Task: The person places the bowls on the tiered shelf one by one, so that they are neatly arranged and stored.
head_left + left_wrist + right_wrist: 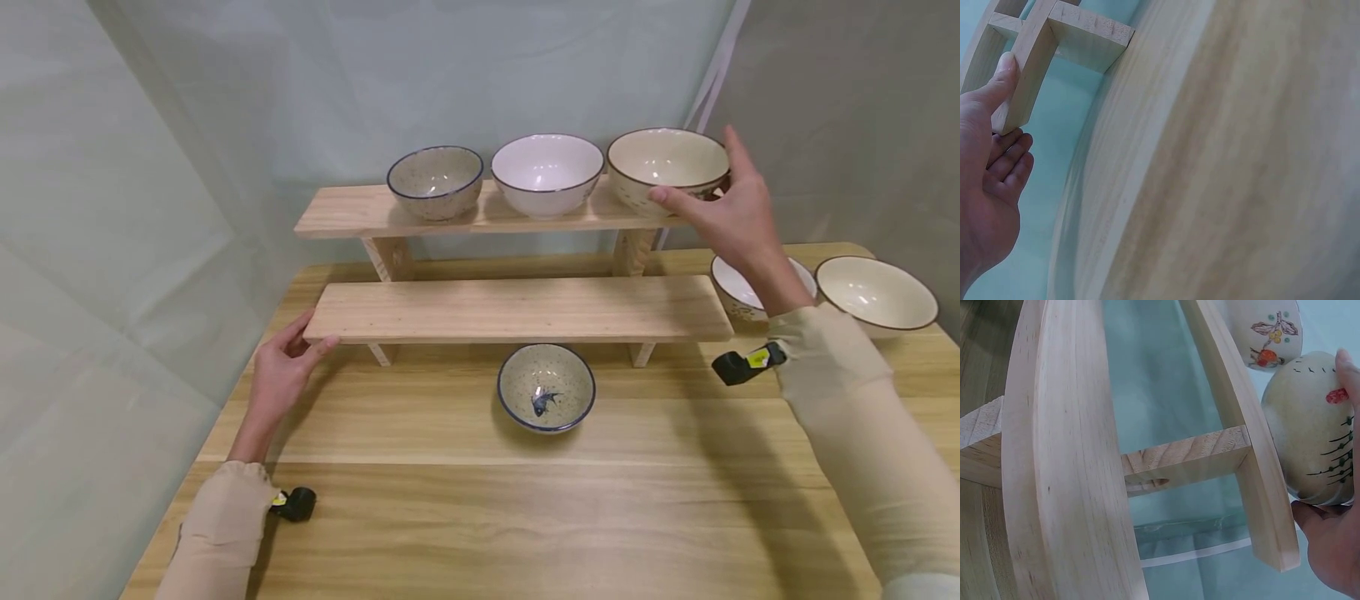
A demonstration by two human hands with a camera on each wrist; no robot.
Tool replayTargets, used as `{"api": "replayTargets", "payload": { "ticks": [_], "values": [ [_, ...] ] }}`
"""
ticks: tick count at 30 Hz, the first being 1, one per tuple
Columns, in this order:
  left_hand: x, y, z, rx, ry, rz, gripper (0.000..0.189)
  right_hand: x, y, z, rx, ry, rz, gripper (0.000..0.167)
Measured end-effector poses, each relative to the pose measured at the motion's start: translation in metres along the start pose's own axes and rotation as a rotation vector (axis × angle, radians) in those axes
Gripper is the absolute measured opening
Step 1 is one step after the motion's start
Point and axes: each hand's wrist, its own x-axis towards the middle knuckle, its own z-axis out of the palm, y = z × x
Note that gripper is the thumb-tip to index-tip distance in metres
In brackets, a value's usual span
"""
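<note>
My right hand [731, 217] holds a cream bowl [663, 158] with a brown rim at the right end of the upper shelf [337, 212]. The thumb lies on its near side, the fingers around its right side. In the right wrist view, red and green painted marks show on this cream bowl [1307, 431], which touches the shelf edge. On the left, my left hand [279, 375] grips the end of the lower shelf board [517, 308], thumb on the front corner. A white bowl [547, 162] and a speckled grey bowl [435, 179] stand along the upper shelf.
A speckled bowl with a blue fish inside [546, 387] sits on the wooden table [480, 517] before the stand. Two more bowls, a white one [738, 283] and a cream one [877, 292], stand at the right, partly behind my right arm. Pale cloth [480, 75] hangs behind.
</note>
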Motion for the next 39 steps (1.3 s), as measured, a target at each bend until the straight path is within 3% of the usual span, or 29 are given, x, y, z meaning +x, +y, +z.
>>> {"api": "replayTargets", "payload": {
  "ticks": [17, 31, 39],
  "values": [
    [-0.003, -0.001, 0.001, 0.009, 0.015, 0.014, 0.071, -0.008, 0.007, -0.007, 0.091, -0.004, -0.074, 0.104],
    [-0.003, -0.001, 0.0, -0.003, 0.005, 0.005, 0.071, -0.036, 0.033, -0.034, 0.04, 0.057, -0.056, 0.094],
    [-0.002, -0.002, 0.0, 0.007, 0.011, 0.016, 0.07, -0.055, 0.055, -0.052, 0.013, 0.073, 0.005, 0.09]
  ]
}}
